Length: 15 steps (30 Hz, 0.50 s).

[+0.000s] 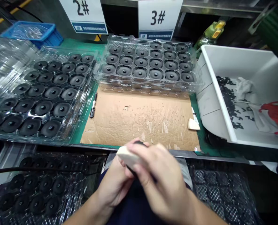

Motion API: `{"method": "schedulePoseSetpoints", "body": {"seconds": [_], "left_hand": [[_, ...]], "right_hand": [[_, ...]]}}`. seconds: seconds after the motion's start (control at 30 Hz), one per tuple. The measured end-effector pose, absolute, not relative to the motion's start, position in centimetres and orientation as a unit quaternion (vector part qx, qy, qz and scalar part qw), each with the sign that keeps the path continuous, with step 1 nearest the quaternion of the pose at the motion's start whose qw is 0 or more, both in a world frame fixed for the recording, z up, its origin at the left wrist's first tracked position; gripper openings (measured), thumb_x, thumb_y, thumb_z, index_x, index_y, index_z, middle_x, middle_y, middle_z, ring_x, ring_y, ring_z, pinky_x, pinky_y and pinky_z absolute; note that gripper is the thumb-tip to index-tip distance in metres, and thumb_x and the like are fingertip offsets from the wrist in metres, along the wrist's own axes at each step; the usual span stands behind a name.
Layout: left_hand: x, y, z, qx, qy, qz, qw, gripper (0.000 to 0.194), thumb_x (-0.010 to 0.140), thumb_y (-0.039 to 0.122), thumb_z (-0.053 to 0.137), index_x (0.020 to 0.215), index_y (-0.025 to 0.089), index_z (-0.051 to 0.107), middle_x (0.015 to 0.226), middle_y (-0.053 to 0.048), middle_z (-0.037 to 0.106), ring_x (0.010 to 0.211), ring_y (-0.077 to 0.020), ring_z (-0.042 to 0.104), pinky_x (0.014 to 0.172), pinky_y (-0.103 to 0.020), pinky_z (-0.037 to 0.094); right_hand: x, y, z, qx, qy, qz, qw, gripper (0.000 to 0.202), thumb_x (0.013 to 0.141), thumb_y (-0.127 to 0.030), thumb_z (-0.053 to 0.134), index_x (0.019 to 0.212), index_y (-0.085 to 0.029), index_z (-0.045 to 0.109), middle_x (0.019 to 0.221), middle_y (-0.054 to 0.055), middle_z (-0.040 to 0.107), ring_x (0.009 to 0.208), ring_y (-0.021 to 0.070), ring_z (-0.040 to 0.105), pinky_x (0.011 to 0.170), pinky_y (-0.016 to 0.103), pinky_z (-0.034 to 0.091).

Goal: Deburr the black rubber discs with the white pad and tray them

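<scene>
In front of my body, just below the table's front edge, my two hands meet. My right hand (162,175) is closed around a cream-coloured pad (127,154) and presses it against a black part (140,143). The fingers of my left hand (117,181) wrap round that black part from below and from the left. Most of the black part is hidden by the pad and my fingers; it looks like the round black discs in the trays. My right hand is slightly smeared by motion.
Cardboard (134,122) covers the table's middle, with a black marker (93,106) and another cream pad (193,124) at its sides. Clear trays of black discs stand left (66,125) and behind (148,82). A white bin (227,125) on the right holds black scraps and red-handled scissors (274,109).
</scene>
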State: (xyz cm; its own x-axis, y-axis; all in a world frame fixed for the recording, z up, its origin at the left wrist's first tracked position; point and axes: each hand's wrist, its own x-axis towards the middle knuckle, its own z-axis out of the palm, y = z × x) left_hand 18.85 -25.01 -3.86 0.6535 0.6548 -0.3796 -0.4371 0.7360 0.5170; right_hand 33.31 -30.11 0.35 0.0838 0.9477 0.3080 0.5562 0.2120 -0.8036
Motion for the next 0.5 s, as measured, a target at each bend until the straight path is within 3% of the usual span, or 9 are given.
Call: {"method": "schedulePoseSetpoints", "body": {"seconds": [0.13, 0.23, 0.3, 0.4, 0.5], "left_hand": [[19.0, -25.0, -4.1, 0.190, 0.326, 0.346, 0.859, 0.052, 0.060, 0.024, 0.080, 0.109, 0.028, 0.062, 0.111, 0.000, 0.064, 0.101, -0.0201, 0.060, 0.084, -0.023, 0.050], [18.7, -25.0, -4.0, 0.178, 0.310, 0.333, 0.873, 0.045, 0.065, 0.022, 0.077, 0.108, 0.026, 0.063, 0.101, -0.001, 0.067, 0.097, -0.0173, 0.061, 0.081, -0.019, 0.050], [18.2, -24.8, -3.8, 0.181, 0.291, 0.325, 0.882, 0.046, 0.067, 0.024, 0.075, 0.111, 0.027, 0.062, 0.106, -0.001, 0.066, 0.100, -0.0201, 0.061, 0.085, -0.024, 0.050], [17.4, -24.3, -3.6, 0.199, 0.289, 0.316, 0.882, 0.054, 0.062, 0.026, 0.078, 0.113, 0.027, 0.060, 0.115, -0.003, 0.063, 0.103, -0.0233, 0.059, 0.090, -0.030, 0.049], [17.4, -24.3, -3.9, 0.184, 0.287, 0.293, 0.893, 0.057, 0.057, 0.030, 0.081, 0.111, 0.024, 0.062, 0.112, -0.004, 0.064, 0.103, -0.0186, 0.060, 0.089, -0.022, 0.047]], "right_hand": [[32.2, -29.3, 1.7, -0.557, -0.703, 0.262, 0.356, 0.025, 0.089, -0.010, 0.043, 0.111, -0.013, 0.055, 0.092, 0.004, 0.064, 0.074, 0.0166, 0.056, 0.067, 0.031, 0.040], [31.8, -28.5, 1.1, -0.562, -0.685, 0.209, 0.415, 0.028, 0.090, -0.011, 0.043, 0.117, -0.010, 0.052, 0.098, 0.007, 0.063, 0.079, 0.0176, 0.056, 0.070, 0.032, 0.039], [31.8, -28.6, 0.9, -0.531, -0.683, 0.213, 0.454, 0.029, 0.090, -0.009, 0.041, 0.117, -0.007, 0.051, 0.098, 0.008, 0.063, 0.082, 0.0171, 0.056, 0.072, 0.032, 0.039], [32.4, -29.9, 1.0, -0.525, -0.689, 0.275, 0.417, 0.026, 0.087, -0.006, 0.044, 0.110, -0.010, 0.055, 0.094, 0.004, 0.063, 0.077, 0.0139, 0.055, 0.070, 0.028, 0.039], [33.4, -30.5, 1.3, -0.613, -0.668, 0.215, 0.364, 0.027, 0.087, -0.007, 0.045, 0.110, -0.012, 0.058, 0.082, 0.004, 0.061, 0.068, 0.0145, 0.051, 0.065, 0.030, 0.034]]}}
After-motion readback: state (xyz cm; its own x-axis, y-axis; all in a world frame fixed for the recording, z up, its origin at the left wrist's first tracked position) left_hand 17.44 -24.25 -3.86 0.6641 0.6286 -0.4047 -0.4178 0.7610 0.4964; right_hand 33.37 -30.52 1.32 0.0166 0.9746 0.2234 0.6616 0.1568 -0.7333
